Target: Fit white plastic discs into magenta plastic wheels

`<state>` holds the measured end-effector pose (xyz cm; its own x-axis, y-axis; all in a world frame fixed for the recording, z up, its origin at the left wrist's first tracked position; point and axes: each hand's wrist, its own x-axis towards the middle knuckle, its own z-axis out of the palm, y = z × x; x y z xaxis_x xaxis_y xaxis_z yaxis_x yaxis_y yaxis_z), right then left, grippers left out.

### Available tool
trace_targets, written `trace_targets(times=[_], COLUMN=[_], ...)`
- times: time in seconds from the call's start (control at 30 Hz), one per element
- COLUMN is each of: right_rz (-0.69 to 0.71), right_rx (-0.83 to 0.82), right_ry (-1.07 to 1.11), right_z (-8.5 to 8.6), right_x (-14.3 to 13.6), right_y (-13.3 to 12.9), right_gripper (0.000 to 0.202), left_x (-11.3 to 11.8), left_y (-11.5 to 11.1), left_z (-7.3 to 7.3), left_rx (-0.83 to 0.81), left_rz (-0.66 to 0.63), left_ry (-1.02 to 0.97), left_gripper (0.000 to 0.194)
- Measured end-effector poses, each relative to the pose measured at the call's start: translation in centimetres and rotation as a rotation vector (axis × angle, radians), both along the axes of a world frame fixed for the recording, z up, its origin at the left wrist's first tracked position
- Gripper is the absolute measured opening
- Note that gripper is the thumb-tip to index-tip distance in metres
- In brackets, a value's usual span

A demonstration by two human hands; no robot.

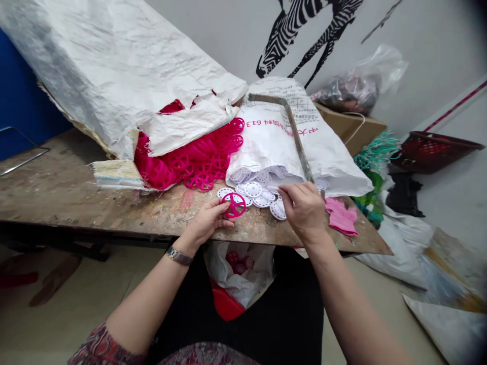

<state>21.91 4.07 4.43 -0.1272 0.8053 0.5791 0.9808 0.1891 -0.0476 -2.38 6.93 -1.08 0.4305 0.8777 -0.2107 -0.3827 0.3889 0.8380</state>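
Pinched between the thumb and fingers of my left hand is a pink plastic wheel with spokes, held above the table's front edge. My right hand is closed at the mouth of a white woven sack, beside a pile of white slotted discs; what its fingers grip is hidden. A bent metal bar lies across that sack, its lower end just behind my right hand. More pink wheels spill from a large white sack at the left.
A pink glove lies on the wooden table, right of my right hand. Below the edge, a lined red container holds a few pink pieces. A cardboard box, green strands and a dark red basket are at the right.
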Motion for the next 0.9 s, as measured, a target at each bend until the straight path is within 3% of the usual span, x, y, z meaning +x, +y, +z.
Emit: trace_targets(times=[0.2,0.33,0.43,0.5,0.6,0.73,0.83,0.9], right_rz=[0.253,0.438,0.502,0.460,0.276,0.167,0.168,0.136], right_rx=[0.021,0.063,0.060,0.026,-0.091,-0.386,-0.531,-0.473], right_ry=[0.059,0.054,0.180,0.372,0.747,1.202,1.350,1.303], right_z=[-1.7,-3.7,-4.6,-4.8,-4.6,-4.5,-4.6,-4.6], right_x=[-2.3,-2.8,-3.2,-3.7,-4.5,-4.9,-4.8,-4.6], right_y=[-2.7,-3.6,-4.2,-4.7,-5.0,-4.5,-4.2,-4.1], right_gripper=[0.026,0.023,0.020,0.018,0.022,0.031,0.034,0.031], left_x=[-0.1,0.3,0.7,1.0,1.3,1.6,1.8,1.9], left_y=[-0.8,-1.3,-1.6,-1.9,-2.3,-3.0,-3.5,-3.6], left_z=[0.4,0.6,0.6,0.4,0.2,0.7,1.2,1.2], left_rx=[-0.206,-0.196,-0.136,-0.071,0.047,0.183,0.250,0.245], left_rz=[-0.128,-0.182,-0.205,-0.187,-0.154,-0.187,-0.211,-0.173], left_ry=[-0.191,-0.211,-0.162,-0.119,-0.032,0.084,0.150,0.164], left_gripper=[0.015,0.015,0.023,0.028,0.031,0.029,0.027,0.027])
